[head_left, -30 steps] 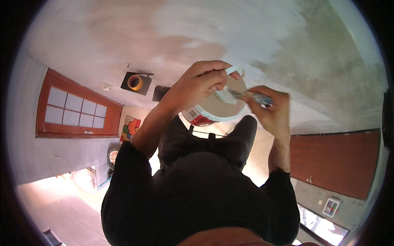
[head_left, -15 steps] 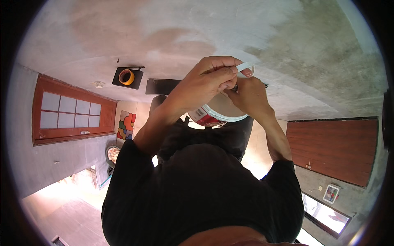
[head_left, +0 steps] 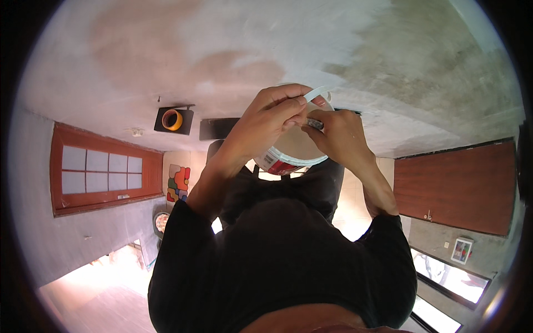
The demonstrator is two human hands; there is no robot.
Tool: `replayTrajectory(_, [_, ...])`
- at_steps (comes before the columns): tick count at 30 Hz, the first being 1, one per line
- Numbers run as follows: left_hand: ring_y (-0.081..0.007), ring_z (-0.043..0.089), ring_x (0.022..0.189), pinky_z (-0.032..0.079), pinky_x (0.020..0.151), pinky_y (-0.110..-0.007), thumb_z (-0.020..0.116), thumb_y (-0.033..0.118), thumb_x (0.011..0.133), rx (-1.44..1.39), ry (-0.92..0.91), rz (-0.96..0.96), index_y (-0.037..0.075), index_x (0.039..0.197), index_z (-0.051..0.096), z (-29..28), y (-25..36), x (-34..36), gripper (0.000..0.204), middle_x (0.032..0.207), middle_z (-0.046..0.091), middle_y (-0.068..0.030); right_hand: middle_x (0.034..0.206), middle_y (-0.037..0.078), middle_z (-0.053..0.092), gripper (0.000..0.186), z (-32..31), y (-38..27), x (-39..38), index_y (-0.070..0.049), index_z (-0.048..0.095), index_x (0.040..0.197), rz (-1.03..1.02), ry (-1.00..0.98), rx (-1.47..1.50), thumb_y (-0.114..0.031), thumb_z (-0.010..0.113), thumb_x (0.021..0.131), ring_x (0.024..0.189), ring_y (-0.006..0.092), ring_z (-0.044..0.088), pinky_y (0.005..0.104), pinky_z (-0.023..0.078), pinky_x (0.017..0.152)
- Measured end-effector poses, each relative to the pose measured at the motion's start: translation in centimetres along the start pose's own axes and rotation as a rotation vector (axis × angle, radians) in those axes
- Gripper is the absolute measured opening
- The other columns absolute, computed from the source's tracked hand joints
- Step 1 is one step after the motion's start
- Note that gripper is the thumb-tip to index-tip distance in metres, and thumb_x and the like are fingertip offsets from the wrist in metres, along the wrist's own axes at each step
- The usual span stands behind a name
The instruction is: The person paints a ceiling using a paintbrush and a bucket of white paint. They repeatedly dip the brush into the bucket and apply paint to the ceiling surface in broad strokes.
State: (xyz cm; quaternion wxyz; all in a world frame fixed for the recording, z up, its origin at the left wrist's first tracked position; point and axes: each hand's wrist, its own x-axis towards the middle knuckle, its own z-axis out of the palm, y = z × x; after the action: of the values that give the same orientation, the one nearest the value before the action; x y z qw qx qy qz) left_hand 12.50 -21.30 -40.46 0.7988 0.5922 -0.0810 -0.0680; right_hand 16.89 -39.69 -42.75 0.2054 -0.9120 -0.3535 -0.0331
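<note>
A white bucket with a red and white label is in front of my lap, its mouth facing me and its inside pale. My left hand is closed over the bucket's mouth, pinching a thin curved white strip between thumb and fingers. Close beside it, my right hand is closed around a small greyish, speckled object. Only its end shows near the thumb, so I cannot make out its kind. The fingertips of the two hands almost meet.
Ahead is a patchy grey plastered wall. A yellow-orange roll of tape sits on a small black shelf; a dark flat panel is nearby. Brown doors stand left and right. A colourful mat lies at left.
Both hands have come slightly lower and a little to the left in view. The small greyish object by my right thumb shows more now. The left hand keeps its pinch on the strip.
</note>
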Motion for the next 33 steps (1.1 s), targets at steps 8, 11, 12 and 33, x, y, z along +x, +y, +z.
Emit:
replayTrajectory(8, [-0.0018, 0.03, 0.058, 0.022, 0.05, -0.018, 0.044, 0.016, 0.098, -0.057, -0.047, -0.045, -0.003, 0.115, 0.061, -0.8, 0.3, -0.1, 0.03, 0.066, 0.037, 0.0058, 0.066, 0.013, 0.065, 0.019, -1.0, -0.1, -2.2, -0.002, 0.07, 0.089, -0.043, 0.277, -0.045, -0.017, 0.074, 0.078, 0.052, 0.0262, 0.063, 0.0335, 0.047, 0.049])
replayTrajectory(11, [-0.0014, 0.029, 0.057, 0.02, 0.049, -0.019, 0.045, 0.017, 0.098, -0.08, -0.01, -0.024, -0.003, 0.115, 0.062, -1.0, 0.0, 0.3, 0.031, 0.066, 0.035, 0.0066, 0.067, 0.012, 0.067, 0.018, -1.4, 1.1, -1.9, 0.0, 0.07, 0.089, 0.023, 0.291, 0.256, -0.014, 0.074, 0.079, 0.052, 0.0192, 0.064, 0.0283, 0.047, 0.049])
replayTrajectory(12, [-0.0013, 0.028, 0.057, 0.02, 0.049, -0.019, 0.045, 0.017, 0.098, -0.099, 0.003, -0.027, -0.003, 0.115, 0.062, -1.1, -0.1, 0.5, 0.031, 0.066, 0.035, 0.0068, 0.067, 0.011, 0.067, 0.018, -1.6, 1.4, -1.7, 0.001, 0.07, 0.089, 0.131, 0.201, 0.46, -0.013, 0.074, 0.079, 0.054, 0.0173, 0.064, 0.027, 0.048, 0.049])
replayTrajectory(33, [-0.0018, 0.028, 0.053, 0.021, 0.046, -0.019, 0.045, 0.016, 0.096, -0.059, 0.057, 0.002, -0.005, 0.113, 0.058, -0.9, 0.1, 0.2, 0.03, 0.064, 0.033, 0.0065, 0.094, 0.013, 0.07, 0.021, -0.8, 2.4, -1.7, 0.0, 0.069, 0.095, -0.191, 0.38, 0.099, -0.011, 0.073, 0.077, 0.071, 0.0296, 0.068, 0.035, 0.054, 0.059])
